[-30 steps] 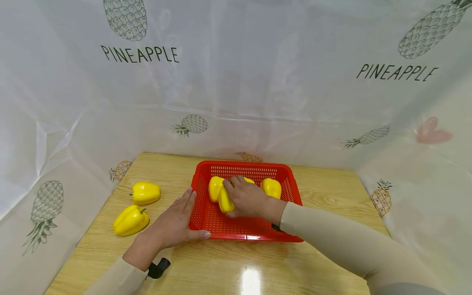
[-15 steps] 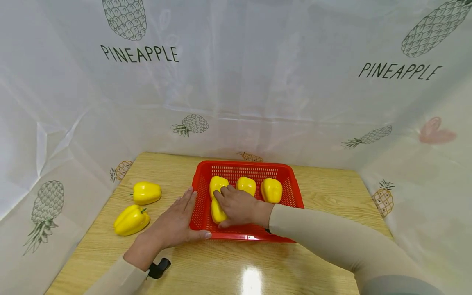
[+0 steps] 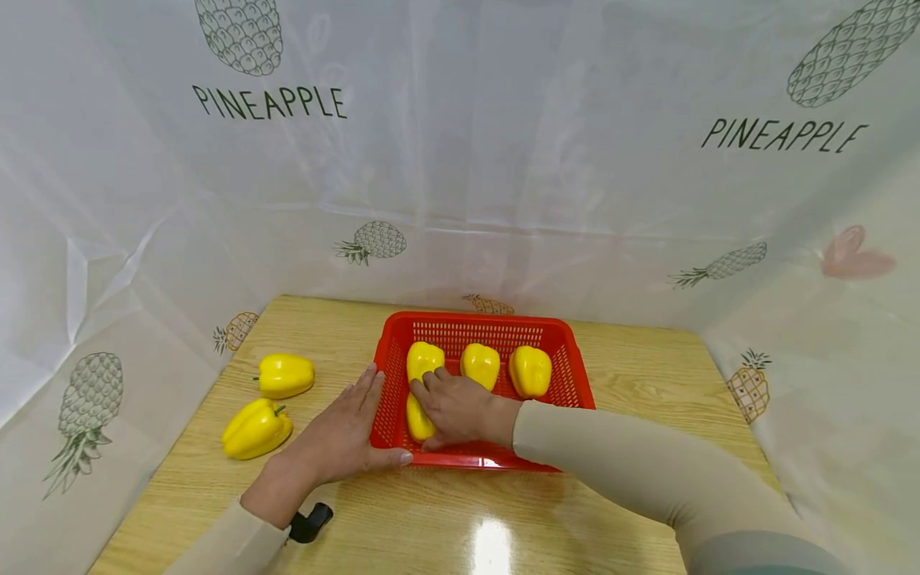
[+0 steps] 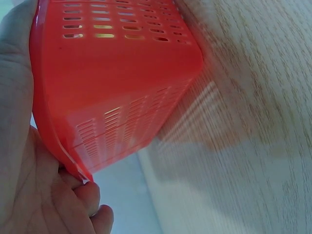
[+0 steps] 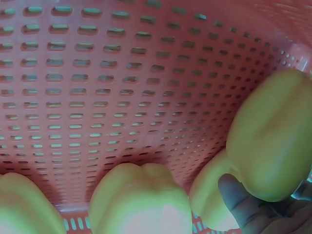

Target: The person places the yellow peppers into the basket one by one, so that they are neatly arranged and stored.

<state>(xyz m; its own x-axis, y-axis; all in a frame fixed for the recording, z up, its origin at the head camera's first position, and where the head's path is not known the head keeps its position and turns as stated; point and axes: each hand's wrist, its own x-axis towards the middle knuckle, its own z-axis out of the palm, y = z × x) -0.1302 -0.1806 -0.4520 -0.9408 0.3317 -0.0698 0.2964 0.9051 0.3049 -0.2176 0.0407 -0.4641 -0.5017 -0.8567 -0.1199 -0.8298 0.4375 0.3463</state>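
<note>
My left hand [image 3: 341,435] lies against the left front corner of a red plastic basket [image 3: 474,461], its fingers along the left rim and its thumb by the front rim. In the left wrist view the fingertips are right at the rim of that corner. Inside the basket, my right hand [image 3: 460,407] holds a yellow bell pepper [image 3: 418,419] at the front left, partly covered by the fingers. In the right wrist view this pepper [image 5: 273,136] leans over the fingers. Behind it stands a back row of three yellow peppers: left [image 3: 426,361], middle [image 3: 480,365] and right [image 3: 530,371].
Two more yellow bell peppers, a rear one [image 3: 286,375] and a front one [image 3: 256,430], lie on the wooden table [image 3: 402,527] left of the basket. A pale sheet printed with pineapples [image 3: 460,160] hangs around the back and sides of the table.
My right hand has moved the held pepper left and toward the front of the basket, uncovering the middle back pepper. My left hand has stayed at the corner.
</note>
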